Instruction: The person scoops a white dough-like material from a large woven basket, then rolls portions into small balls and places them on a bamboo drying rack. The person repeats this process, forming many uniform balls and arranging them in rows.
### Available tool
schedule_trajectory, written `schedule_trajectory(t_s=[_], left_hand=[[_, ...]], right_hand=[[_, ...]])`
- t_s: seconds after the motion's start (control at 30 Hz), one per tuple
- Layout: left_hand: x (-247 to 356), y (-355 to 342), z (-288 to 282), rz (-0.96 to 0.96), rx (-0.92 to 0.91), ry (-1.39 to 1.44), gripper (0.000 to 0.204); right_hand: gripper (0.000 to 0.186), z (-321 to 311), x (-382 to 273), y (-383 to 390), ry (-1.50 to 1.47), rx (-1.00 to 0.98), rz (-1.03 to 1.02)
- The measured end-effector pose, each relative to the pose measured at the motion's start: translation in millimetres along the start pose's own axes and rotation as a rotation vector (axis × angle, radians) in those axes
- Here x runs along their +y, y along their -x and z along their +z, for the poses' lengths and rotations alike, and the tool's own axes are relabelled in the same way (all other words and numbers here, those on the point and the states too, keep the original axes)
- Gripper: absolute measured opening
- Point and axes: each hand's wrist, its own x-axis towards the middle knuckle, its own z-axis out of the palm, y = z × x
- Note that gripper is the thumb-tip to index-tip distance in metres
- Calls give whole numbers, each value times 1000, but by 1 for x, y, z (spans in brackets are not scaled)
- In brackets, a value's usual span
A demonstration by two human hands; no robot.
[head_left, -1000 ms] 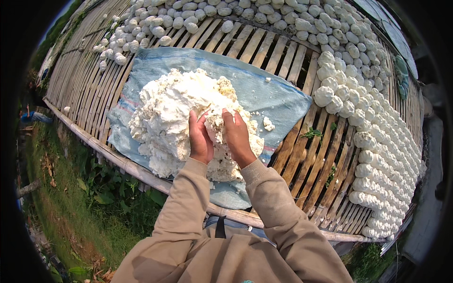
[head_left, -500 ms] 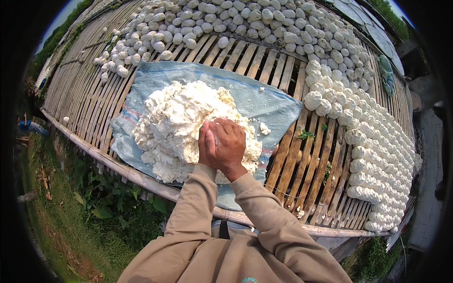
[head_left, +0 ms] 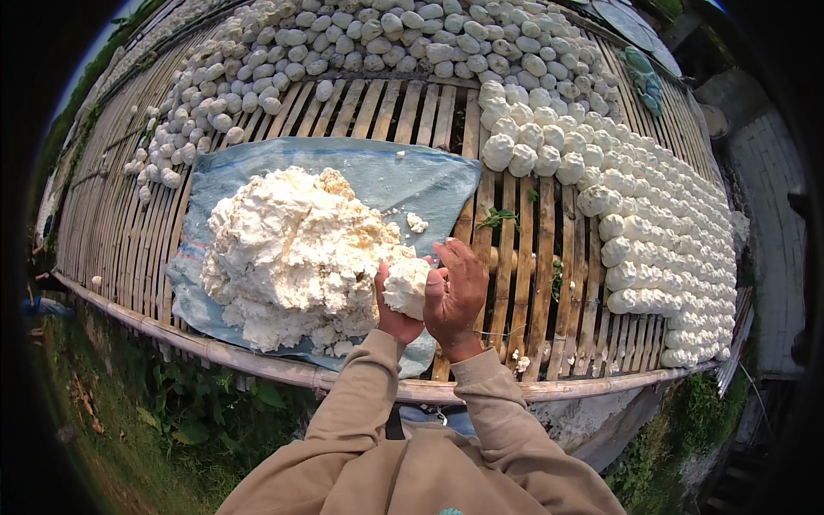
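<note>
Left hand (head_left: 398, 323) moved beside the mound (head_left: 287, 257), cradling a lump (head_left: 407, 287); right hand (head_left: 457, 300) spread by bare slats (head_left: 545, 257).

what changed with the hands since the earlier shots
The left hand and right hand moved right, from over the heap to its right edge, and unclasped; a white lump now shows in the left. The heap, blue cloth and rows of white balls stayed in place.

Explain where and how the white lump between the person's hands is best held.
Probably by its left and right flanks, coming from both sides and cupping slightly underneath. The white lump looks roughly rounded and crumbly, with no handle, so broad palm support should suit better than pinching. The left hand cups its near left side; the right hand is open at its right.
</note>
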Motion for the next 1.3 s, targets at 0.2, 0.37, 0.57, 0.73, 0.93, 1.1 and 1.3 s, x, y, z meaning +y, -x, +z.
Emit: schedule_trajectory(t_s=[0.2,0.37,0.57,0.73,0.93,1.1,1.3], left_hand=[[-50,-9,2,24,15,-51,84],[-81,-21,14,-192,-114,228,84],[-115,-33,46,-114,76,-236,83],[-138,-54,63,-135,175,-134,80],[-181,-103,82,-164,101,-420,67],[-208,-153,112,-147,-56,-726,90],[-189,-189,109,-120,20,-930,77]], right_hand=[[54,-47,28,7,147,95,45],[53,-76,55,18,107,-161,30],[56,-107,81,7,96,-261,56],[47,-134,113,-11,234,192,22],[67,-139,174,-8,44,-109,272],[79,-177,271,-15,-691,42,718],[80,-180,399,-69,-259,475,542]])
